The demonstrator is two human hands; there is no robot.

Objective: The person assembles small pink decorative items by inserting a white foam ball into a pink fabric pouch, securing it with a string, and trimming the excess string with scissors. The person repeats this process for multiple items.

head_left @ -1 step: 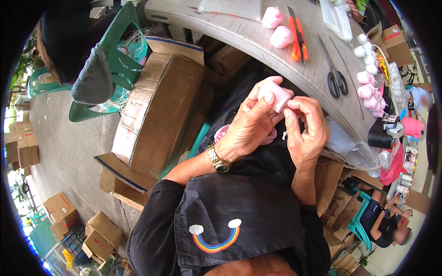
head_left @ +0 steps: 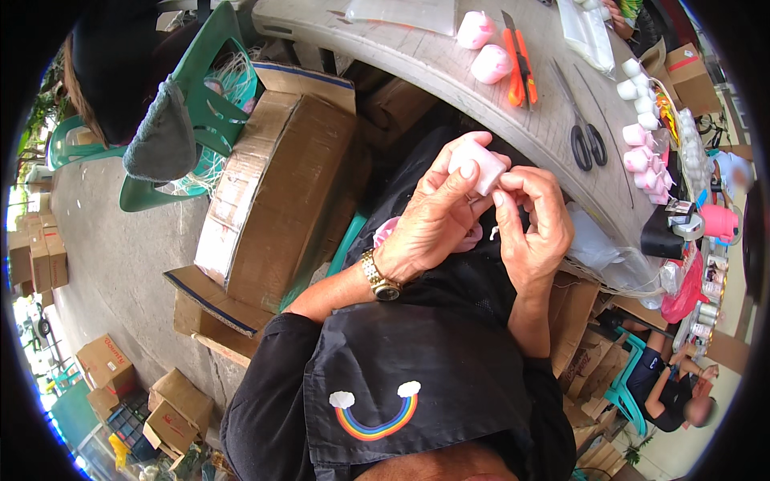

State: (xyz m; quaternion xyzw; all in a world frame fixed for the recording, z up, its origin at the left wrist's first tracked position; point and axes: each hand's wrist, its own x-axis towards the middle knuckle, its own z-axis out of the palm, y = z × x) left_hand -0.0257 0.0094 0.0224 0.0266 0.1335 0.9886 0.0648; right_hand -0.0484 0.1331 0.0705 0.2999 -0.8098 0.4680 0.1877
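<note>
Pale pink piece [head_left: 481, 167], block-shaped with flat faces, sits between the two hands, above the lap and just off the near edge of the counter. The counter [head_left: 401, 50] curves across the far side and round to the right. A large open cardboard box [head_left: 301, 172] stands left of the hands. On the counter, scissors [head_left: 580, 124] and an orange-handled cutter [head_left: 526, 68] lie beyond the hands, probably kept there to be within reach while leaving both hands free. Two rounded pink pieces [head_left: 491, 64] rest just left of the cutter.

The left hand [head_left: 425, 216] grips the pale pink piece, its thumb pressed on the upper face and the other fingers behind, seemingly to steady it. The right hand [head_left: 539, 215] has thumb and index fingertips at the piece's right corner; whether they pinch its edge or something thinner, I cannot tell.
</note>
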